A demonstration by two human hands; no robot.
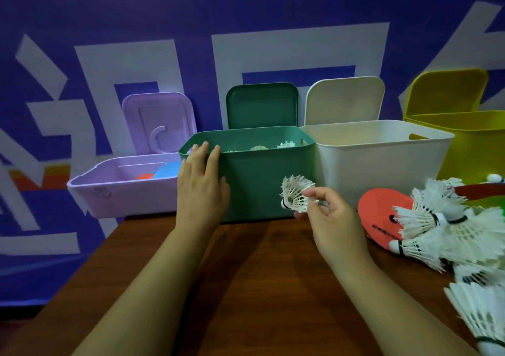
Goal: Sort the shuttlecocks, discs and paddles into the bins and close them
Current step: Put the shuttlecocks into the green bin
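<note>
My right hand pinches a white feather shuttlecock in front of the green bin. My left hand rests flat against the green bin's near left wall, fingers straight and reaching its rim. Inside the green bin several shuttlecocks show above the rim. A pile of white shuttlecocks lies on the table at the right, partly covering a red disc. The purple bin at the left holds a blue disc and a red disc.
Four bins stand in a row with lids raised against the blue wall: purple, green, white and yellow. The brown table ends at the left, near the purple bin. A red-rimmed paddle pokes out behind the shuttlecock pile.
</note>
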